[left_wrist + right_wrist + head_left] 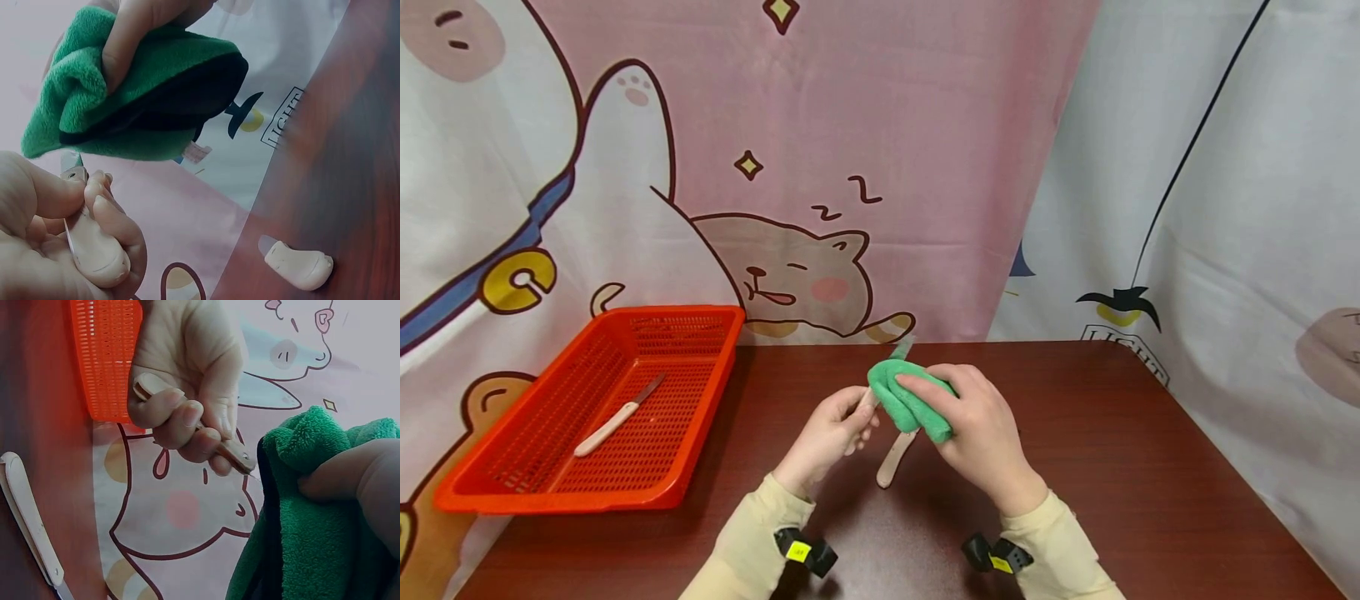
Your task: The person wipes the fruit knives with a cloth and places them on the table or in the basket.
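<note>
My left hand (829,429) grips a knife (94,247) by its cream handle, fingers curled round it. A green cloth (898,402), folded and dark-edged, is wrapped about the blade, whose tip pokes out beyond the cloth in the head view. Thumb and fingers of my right hand (985,429) pinch this cloth from the right side. Below the hands a second knife (895,460) with a similar handle lies on the table; the cloth hides most of its blade in the head view.
To the left stands an orange-red plastic basket (703,433) with a third cream-handled knife (610,427) in it. The dark wooden table (1112,467) reaches back to a printed curtain (925,125).
</note>
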A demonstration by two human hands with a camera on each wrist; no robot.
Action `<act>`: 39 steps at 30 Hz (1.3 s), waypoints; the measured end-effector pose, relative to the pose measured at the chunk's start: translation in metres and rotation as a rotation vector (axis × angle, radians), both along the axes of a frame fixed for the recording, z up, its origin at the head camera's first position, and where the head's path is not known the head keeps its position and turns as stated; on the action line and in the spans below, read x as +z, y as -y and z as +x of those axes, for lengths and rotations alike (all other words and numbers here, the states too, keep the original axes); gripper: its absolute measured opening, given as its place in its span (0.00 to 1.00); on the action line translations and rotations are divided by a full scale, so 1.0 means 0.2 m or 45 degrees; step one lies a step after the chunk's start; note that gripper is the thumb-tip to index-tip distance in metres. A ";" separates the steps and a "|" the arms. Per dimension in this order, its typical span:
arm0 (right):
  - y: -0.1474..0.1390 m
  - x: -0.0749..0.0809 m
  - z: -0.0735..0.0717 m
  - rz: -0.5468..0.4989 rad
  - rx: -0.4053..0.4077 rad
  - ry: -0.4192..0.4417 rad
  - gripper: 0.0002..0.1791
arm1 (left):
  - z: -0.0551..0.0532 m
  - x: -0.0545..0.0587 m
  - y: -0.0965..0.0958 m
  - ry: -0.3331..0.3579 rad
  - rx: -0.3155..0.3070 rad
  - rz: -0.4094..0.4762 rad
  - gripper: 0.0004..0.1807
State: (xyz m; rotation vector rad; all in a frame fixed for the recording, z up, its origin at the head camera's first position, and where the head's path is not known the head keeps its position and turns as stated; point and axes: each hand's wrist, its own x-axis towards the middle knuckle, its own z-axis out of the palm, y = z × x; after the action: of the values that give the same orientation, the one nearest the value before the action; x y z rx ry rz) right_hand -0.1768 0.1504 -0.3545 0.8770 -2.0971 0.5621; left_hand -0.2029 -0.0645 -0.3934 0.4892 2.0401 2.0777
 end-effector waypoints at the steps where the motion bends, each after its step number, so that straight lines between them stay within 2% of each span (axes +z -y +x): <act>1: 0.00 0.00 0.00 0.007 0.004 -0.002 0.36 | 0.00 0.00 0.00 -0.003 -0.001 -0.003 0.09; 13: 0.01 -0.03 -0.01 0.035 -0.023 0.018 0.34 | 0.03 0.01 -0.03 -0.096 -0.060 -0.034 0.11; 21: 0.01 -0.03 -0.02 0.029 -0.036 0.027 0.34 | 0.03 0.01 -0.03 -0.087 -0.061 -0.020 0.11; 27: -0.01 -0.02 -0.02 0.032 -0.053 0.040 0.34 | 0.03 0.01 -0.03 -0.065 -0.067 -0.004 0.07; 32: -0.03 -0.01 -0.03 0.002 -0.073 0.044 0.35 | 0.03 0.01 -0.03 -0.063 -0.093 0.006 0.12; 39: -0.08 0.00 -0.04 -0.044 -0.117 0.031 0.37 | 0.03 0.01 -0.03 -0.047 -0.132 0.015 0.13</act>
State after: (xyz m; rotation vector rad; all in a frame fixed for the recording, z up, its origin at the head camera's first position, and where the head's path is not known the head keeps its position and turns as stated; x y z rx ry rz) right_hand -0.1849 0.1664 -0.3555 0.7536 -2.1319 0.5613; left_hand -0.1965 -0.0582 -0.3917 0.6259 1.9787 2.0365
